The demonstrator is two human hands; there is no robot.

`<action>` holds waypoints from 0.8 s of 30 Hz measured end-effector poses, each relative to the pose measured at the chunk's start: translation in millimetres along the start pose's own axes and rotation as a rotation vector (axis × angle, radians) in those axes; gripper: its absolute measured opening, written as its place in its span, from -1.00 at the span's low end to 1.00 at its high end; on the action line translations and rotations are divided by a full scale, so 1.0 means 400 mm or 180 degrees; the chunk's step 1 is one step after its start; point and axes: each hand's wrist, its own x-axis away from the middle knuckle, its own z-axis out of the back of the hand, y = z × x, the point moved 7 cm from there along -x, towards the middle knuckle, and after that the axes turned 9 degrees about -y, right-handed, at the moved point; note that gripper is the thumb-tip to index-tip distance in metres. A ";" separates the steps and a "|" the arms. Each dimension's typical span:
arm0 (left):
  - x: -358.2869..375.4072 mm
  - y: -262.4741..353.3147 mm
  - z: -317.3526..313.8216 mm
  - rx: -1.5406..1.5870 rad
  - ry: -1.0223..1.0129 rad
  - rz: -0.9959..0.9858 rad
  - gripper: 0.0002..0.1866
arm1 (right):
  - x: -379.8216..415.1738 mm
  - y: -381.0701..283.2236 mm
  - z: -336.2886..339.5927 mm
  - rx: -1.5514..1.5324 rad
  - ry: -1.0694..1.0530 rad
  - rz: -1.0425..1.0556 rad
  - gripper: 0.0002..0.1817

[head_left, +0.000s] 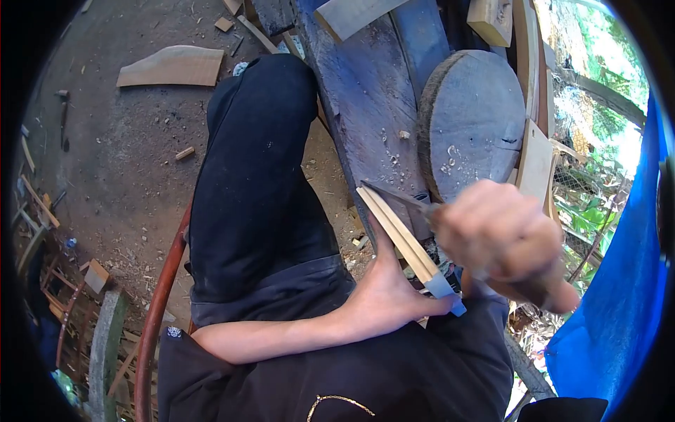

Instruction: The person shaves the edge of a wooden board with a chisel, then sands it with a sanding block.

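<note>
My left hand (pixel 383 288) is closed around a pale, slim wooden piece (pixel 402 235) with a groove along its length. A light blue-grey band (pixel 443 287) covers the piece's near end, where my thumb presses. My right hand (pixel 499 235), smeared by motion, grips a knife (pixel 401 197) in a fist. The narrow dark blade points left, its tip right at the far end of the wooden piece. Most of the knife's handle is hidden inside my fist.
Beyond my hands, a round wood slab (pixel 478 119) lies on a worn plank bench (pixel 365 105). Wood offcuts (pixel 492 21) crowd its far end. A curved board (pixel 172 67) and a hammer (pixel 64 116) lie on the dirt floor. Blue tarp (pixel 612 302) hangs at right.
</note>
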 end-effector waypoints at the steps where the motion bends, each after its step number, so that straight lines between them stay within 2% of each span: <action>1: -0.003 0.002 0.001 -0.0125 0.0019 -0.0158 0.65 | 0.003 0.006 -0.004 -0.0007 0.0156 0.0047 -0.36; 2: -0.004 0.008 0.005 -0.0249 0.0057 -0.0319 0.65 | 0.000 -0.014 -0.003 -0.0007 0.0140 0.0060 -0.36; 3: 0.002 0.006 0.004 -0.0003 -0.0014 -0.0011 0.65 | -0.008 -0.042 0.006 -0.0169 0.0162 0.0021 -0.34; 6: 0.007 -0.006 0.006 -0.0135 0.0012 0.0153 0.65 | -0.023 -0.031 0.014 -0.0341 0.0068 0.0083 -0.34; 8: 0.000 0.008 0.002 -0.0076 -0.0023 0.0092 0.64 | -0.017 -0.003 0.010 -0.0332 0.0102 0.0148 -0.27; 10: 0.000 0.010 0.001 -0.0019 -0.0035 0.0035 0.64 | -0.038 -0.028 0.018 -0.0383 -0.0007 0.0084 -0.28; 12: 0.007 0.021 0.009 -0.0486 0.0154 -0.0216 0.62 | -0.059 -0.061 0.014 -0.0556 -0.0571 -0.0054 -0.39; 13: 0.008 0.024 0.013 -0.0467 0.0172 -0.0201 0.62 | -0.044 -0.045 0.012 -0.0707 0.0016 0.0058 -0.30; 15: -0.003 0.022 0.005 0.0259 -0.0148 0.0036 0.59 | -0.041 -0.030 -0.002 -0.0604 0.0023 0.0107 -0.31; 21: 0.008 0.000 0.010 -0.0285 0.0139 -0.0060 0.54 | -0.044 -0.061 -0.021 -0.0613 0.0048 0.0200 -0.30; 24: -0.006 0.011 0.006 -0.0026 0.0013 -0.0063 0.52 | -0.010 -0.022 -0.035 -0.0157 0.0290 0.0058 -0.31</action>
